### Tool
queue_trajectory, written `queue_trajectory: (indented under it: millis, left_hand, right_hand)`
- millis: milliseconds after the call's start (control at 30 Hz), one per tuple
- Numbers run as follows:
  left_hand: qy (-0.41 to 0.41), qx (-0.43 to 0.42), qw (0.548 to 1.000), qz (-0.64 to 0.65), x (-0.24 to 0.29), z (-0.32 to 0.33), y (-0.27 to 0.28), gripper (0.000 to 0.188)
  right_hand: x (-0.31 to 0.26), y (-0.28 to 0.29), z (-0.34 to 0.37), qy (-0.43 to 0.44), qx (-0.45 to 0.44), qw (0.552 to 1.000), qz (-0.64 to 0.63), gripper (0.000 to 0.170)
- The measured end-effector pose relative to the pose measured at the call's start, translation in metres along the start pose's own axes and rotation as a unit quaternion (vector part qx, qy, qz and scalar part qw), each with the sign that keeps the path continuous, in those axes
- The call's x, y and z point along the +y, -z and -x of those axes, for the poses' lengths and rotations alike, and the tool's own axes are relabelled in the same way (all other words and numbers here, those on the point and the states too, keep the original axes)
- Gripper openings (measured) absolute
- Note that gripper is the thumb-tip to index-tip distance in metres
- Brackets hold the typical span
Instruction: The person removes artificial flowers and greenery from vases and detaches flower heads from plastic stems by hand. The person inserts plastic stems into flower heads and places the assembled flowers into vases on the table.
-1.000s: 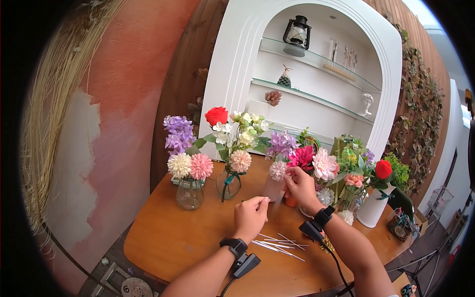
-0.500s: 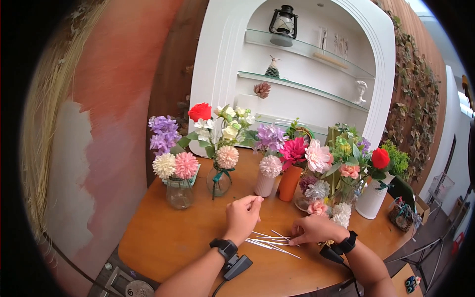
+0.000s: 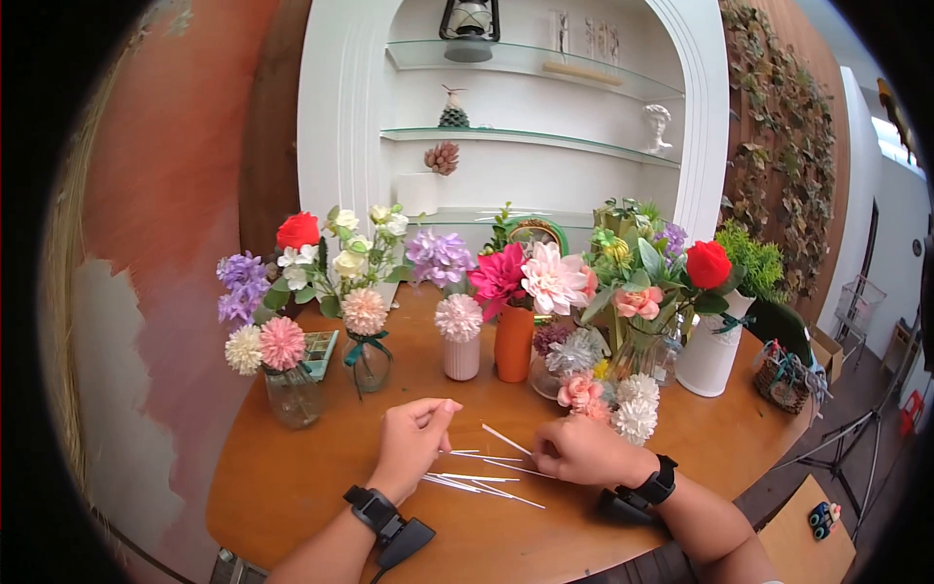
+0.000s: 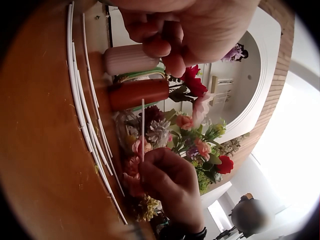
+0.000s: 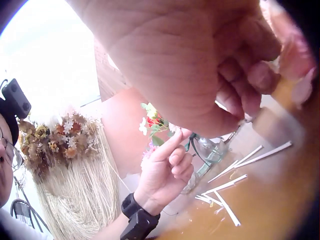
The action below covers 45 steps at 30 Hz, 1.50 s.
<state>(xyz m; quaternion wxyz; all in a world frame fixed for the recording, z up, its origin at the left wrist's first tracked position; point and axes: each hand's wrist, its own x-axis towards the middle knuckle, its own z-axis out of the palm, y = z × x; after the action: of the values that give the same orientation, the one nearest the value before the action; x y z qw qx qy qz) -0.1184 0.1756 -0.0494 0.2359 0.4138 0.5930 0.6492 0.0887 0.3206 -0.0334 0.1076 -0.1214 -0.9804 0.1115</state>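
Note:
Above the right part of the table my right hand [image 3: 589, 450] pinches a thin white stick [image 4: 143, 122], which points up from the fingertips in the left wrist view. My left hand [image 3: 413, 443] is raised to the left, its fingers curled and thumb against the index fingertip; nothing shows between them. Several more white sticks [image 3: 477, 484] lie loosely crossed on the table between and below the two hands. Beyond the hands stand a ribbed pink vase [image 3: 461, 360] with a pale pompom flower [image 3: 457, 317] at its mouth and an orange vase [image 3: 513, 348].
Glass vases [image 3: 294, 401] with flowers stand at the left of the wooden table [image 3: 292, 487]. To the right are white pompom flowers [image 3: 636, 414], a white pitcher [image 3: 708, 360] with a red rose, and a small basket [image 3: 781, 382]. A white arched shelf [image 3: 341, 117] rises behind.
My right hand has come down from the pompom flower by the pink vase to the loose sticks and has picked one up. The left hand stays raised while the head view shifts.

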Motion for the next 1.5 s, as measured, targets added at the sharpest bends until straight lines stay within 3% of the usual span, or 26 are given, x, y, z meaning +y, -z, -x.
queue_trajectory:
  millis: [200, 367, 500, 567, 600, 700, 833, 1000, 1433, 1500]
  left_hand:
    - [0.013, -0.011, 1.000, -0.008, 0.002, 0.003, -0.001, 0.028]
    - [0.015, -0.007, 1.000, -0.013, 0.000, 0.002, 0.000, 0.028]
    - [0.018, -0.008, 1.000, -0.010, 0.002, 0.002, -0.001, 0.028]
    - [0.020, -0.008, 1.000, -0.006, 0.003, 0.003, -0.001, 0.028]
    - [0.021, -0.008, 1.000, -0.004, 0.004, 0.004, -0.002, 0.028]
    - [0.025, -0.011, 1.000, -0.004, 0.004, 0.004, -0.003, 0.028]
    - [0.021, -0.013, 1.000, -0.003, 0.002, 0.005, -0.003, 0.027]
    - [0.015, -0.016, 1.000, -0.005, 0.001, 0.004, -0.002, 0.027]
    - [0.011, -0.008, 1.000, -0.004, -0.003, 0.002, 0.001, 0.025]
    - [0.013, -0.008, 1.000, -0.003, -0.002, 0.002, 0.001, 0.025]
  right_hand:
    - [0.002, 0.008, 0.003, 0.011, 0.132, 0.983, -0.130, 0.006]
    - [-0.002, 0.011, 0.002, 0.007, 0.202, 0.963, -0.181, 0.006]
    - [-0.002, 0.022, 0.007, -0.063, 0.252, 0.912, -0.316, 0.010]
    - [0.009, 0.024, 0.001, 0.056, 0.409, 0.874, -0.258, 0.015]
    - [0.000, 0.033, 0.007, 0.025, 0.404, 0.870, -0.281, 0.018]
    - [0.016, 0.024, 0.002, 0.043, 0.437, 0.855, -0.277, 0.016]
    - [0.008, 0.027, 0.005, 0.006, 0.430, 0.840, -0.329, 0.013]
    - [0.006, 0.033, 0.007, -0.022, 0.410, 0.895, -0.175, 0.011]
    - [0.011, 0.037, 0.008, -0.097, 0.350, 0.926, -0.098, 0.014]
    - [0.024, 0.032, 0.007, -0.093, 0.315, 0.944, 0.034, 0.014]
